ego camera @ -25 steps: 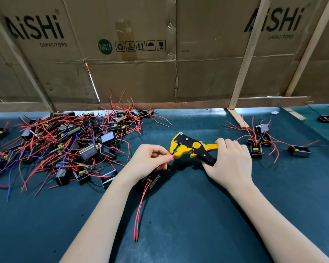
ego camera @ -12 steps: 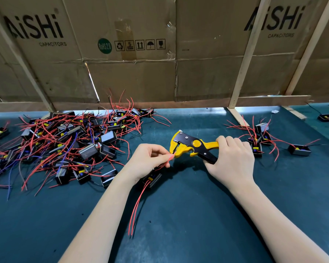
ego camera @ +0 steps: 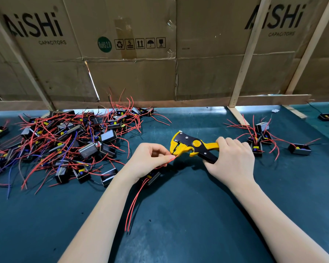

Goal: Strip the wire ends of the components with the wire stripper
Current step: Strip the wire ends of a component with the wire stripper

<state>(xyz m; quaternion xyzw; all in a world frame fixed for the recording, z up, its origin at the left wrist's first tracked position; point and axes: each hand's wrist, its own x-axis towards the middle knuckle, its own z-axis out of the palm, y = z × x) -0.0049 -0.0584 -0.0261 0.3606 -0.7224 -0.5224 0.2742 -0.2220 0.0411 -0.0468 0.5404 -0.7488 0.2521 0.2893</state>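
Note:
My right hand (ego camera: 231, 160) grips the handles of a yellow and black wire stripper (ego camera: 190, 146), its jaws pointing left. My left hand (ego camera: 147, 161) pinches a red wire end (ego camera: 174, 158) right below the stripper's jaws. That wire belongs to a small black component (ego camera: 153, 177) hanging under my left hand, just above the dark green mat (ego camera: 188, 215). Two more red wires (ego camera: 134, 204) trail down from it toward me.
A big heap of black components with red and blue wires (ego camera: 65, 141) lies at the left. A smaller group of components (ego camera: 260, 137) sits at the right behind my right hand. Cardboard walls (ego camera: 160, 63) with wooden struts close off the back.
The stripper and both hands have lifted slightly and shifted. The wire tip now sits just outside, below the jaws. The dangling wires have swung a little to the left.

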